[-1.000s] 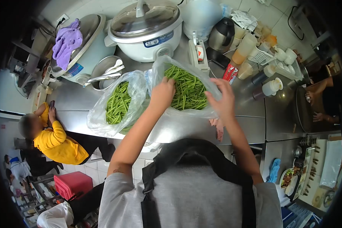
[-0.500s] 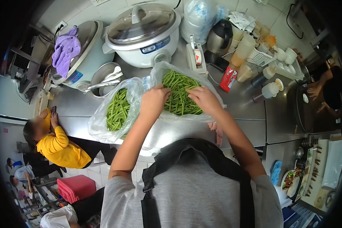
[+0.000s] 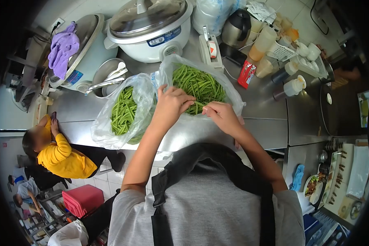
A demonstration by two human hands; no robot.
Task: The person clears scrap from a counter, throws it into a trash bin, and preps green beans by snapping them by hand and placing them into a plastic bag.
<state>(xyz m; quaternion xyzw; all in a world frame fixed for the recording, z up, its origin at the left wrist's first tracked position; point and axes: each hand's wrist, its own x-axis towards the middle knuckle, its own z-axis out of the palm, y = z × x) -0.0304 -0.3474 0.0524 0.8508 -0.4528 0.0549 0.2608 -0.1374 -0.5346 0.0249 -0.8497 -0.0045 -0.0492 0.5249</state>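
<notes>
Two clear plastic bags of cut green beans lie open on the steel counter. The larger heap of beans (image 3: 201, 82) fills the right bag (image 3: 235, 98); a smaller heap (image 3: 124, 111) is in the left bag (image 3: 102, 133). Over the near edge of the right bag, my left hand (image 3: 174, 103) pinches one end of a green bean (image 3: 199, 104). My right hand (image 3: 221, 115) has its thumb and fingers closed on the other end. The two hands are a short gap apart, with the bean between them.
Behind the bags stand a large rice cooker (image 3: 151, 35), a metal bowl with spoons (image 3: 103, 84), a tape dispenser (image 3: 211, 51) and a red packet (image 3: 246, 74). Sauce bottles (image 3: 289, 88) are at the right. A person in yellow (image 3: 67, 158) leans on the counter at the left.
Both hands came together from the bag's sides, then moved to its near edge with a bean between them. The view has shifted slightly. The co-worker's hands at the far right have left their earlier place.
</notes>
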